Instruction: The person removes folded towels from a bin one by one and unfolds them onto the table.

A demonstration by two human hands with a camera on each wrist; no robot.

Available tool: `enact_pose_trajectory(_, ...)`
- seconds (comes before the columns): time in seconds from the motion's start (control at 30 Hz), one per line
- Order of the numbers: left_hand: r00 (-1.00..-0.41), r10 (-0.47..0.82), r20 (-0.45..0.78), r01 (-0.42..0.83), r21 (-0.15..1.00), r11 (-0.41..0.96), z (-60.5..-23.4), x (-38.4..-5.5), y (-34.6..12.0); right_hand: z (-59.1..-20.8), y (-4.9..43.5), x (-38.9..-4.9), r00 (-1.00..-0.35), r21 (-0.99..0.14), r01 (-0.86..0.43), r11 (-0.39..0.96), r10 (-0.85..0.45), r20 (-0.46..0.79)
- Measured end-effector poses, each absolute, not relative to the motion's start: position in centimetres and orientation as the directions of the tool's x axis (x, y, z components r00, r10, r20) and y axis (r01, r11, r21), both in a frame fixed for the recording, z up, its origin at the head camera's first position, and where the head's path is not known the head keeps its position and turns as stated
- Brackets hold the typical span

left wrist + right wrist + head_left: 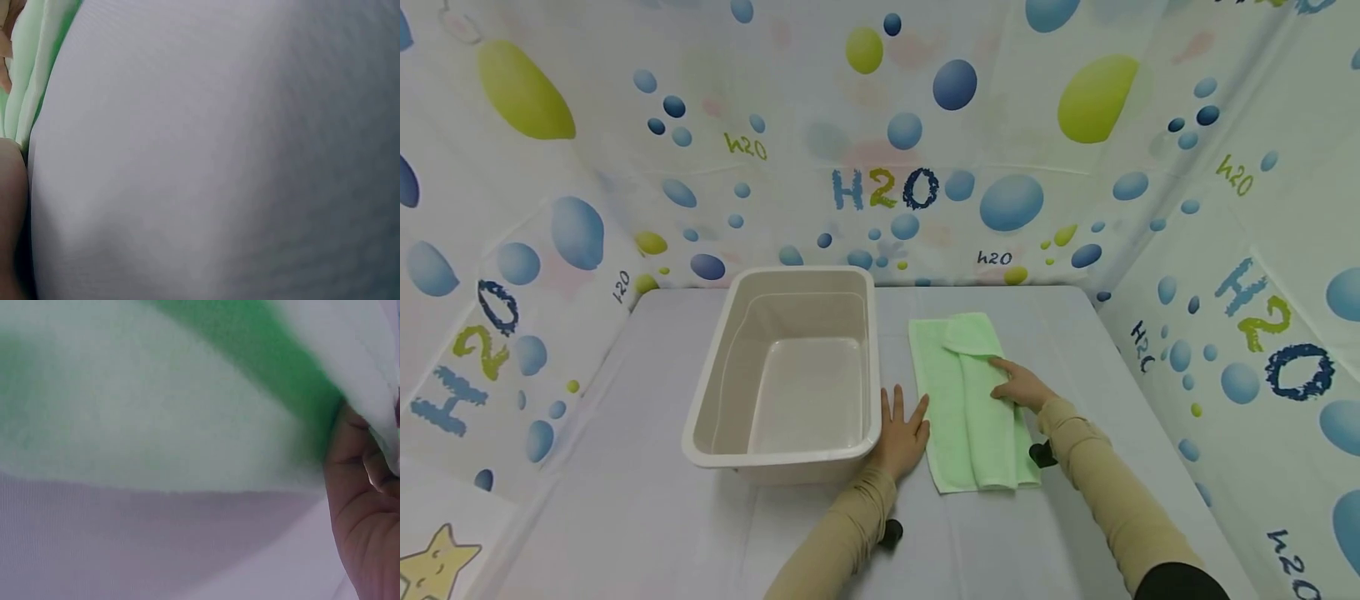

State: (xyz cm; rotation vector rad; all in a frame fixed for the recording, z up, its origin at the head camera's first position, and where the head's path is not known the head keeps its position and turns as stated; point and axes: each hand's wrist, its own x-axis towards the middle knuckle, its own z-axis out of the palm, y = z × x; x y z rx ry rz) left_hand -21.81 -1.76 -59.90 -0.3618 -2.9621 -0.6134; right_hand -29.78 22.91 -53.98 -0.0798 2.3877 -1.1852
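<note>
A light green towel (947, 408) lies folded lengthwise on the table, its right part turned over toward the middle and a flap loose near the top. My right hand (1022, 386) is at the towel's right side and pinches the folded layer; in the right wrist view the curled fingers (356, 456) have cloth between them. My left hand (901, 436) rests with spread fingers on the table, between the towel and a beige plastic basin (707, 408). Its thumb side is close to the towel's left edge. Only a sliver of the left hand (11, 206) shows in the left wrist view.
The basin, with nothing in it, stands left of the towel, close to the left hand. White cloth (625, 500) covers the table. A printed curtain (805, 108) with bubbles and letters encloses the back and both sides.
</note>
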Motion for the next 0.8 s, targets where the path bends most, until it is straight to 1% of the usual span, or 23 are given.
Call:
enact_pose_trajectory(0.13, -0.969, 0.211, 0.131, 0.246, 0.374, 0.894, -59.8, -21.8, -1.8, -53.9, 23.2, -29.9, -0.880, -0.757, 0.174, 0.630, -0.246, -0.407)
enact_pose_trajectory(0.2, -0.969, 0.209, 0.135, 0.245, 0.379, 0.892, -59.8, -21.7, -1.8, -53.7, 23.4, -30.0, -0.885, -0.738, 0.167, 0.654, -0.230, -0.405)
enact_pose_trajectory(0.37, -0.965, 0.207, 0.164, 0.258, 0.418, 0.871, -59.8, -21.6, -1.8, -53.5, 24.4, -30.1, -0.916, -0.666, 0.065, 0.743, -0.221, -0.335)
enact_pose_trajectory(0.43, -0.964, 0.207, 0.169, 0.260, 0.420, 0.869, -59.8, -21.6, -1.8, -53.6, 24.8, -30.1, -0.928, -0.644, 0.045, 0.764, -0.206, -0.310)
enact_pose_trajectory(0.6, -0.967, 0.206, 0.151, 0.251, 0.408, 0.878, -59.8, -21.6, -1.8, -53.4, 25.4, -29.7, -0.936, -0.617, 0.077, 0.783, -0.156, -0.314)
enact_pose_trajectory(0.8, -0.970, 0.202, 0.136, 0.242, 0.445, 0.862, -59.6, -21.5, -1.8, -53.1, 25.7, -29.6, -0.937, -0.595, 0.083, 0.799, -0.141, -0.320)
